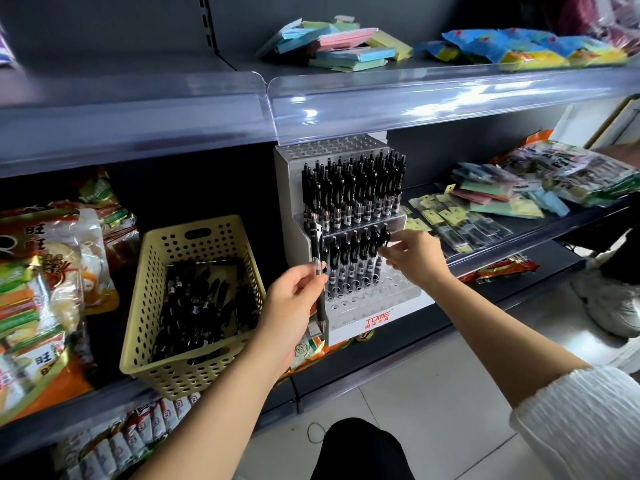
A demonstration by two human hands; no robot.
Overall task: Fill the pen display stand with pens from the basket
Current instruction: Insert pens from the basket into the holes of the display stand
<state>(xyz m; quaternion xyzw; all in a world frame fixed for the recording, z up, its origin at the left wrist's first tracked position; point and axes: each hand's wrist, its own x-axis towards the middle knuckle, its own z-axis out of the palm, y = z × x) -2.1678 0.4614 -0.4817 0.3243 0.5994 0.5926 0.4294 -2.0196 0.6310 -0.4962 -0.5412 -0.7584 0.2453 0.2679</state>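
Beige basket at the stand's 9 o'clock holds a heap of loose pens. Left hand grips one upright pen. Display stand: middle tier full, lower tier one row in, front and top holes bare. Right hand at 3 o'clock, fingers pinching the row-end pen. Roughly half done, I'd say.

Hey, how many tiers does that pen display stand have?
3. The top tier holds no pens; the middle tier is packed with pens; the bottom tier has pens along its back only. The left hand and its pen may hide part of it.
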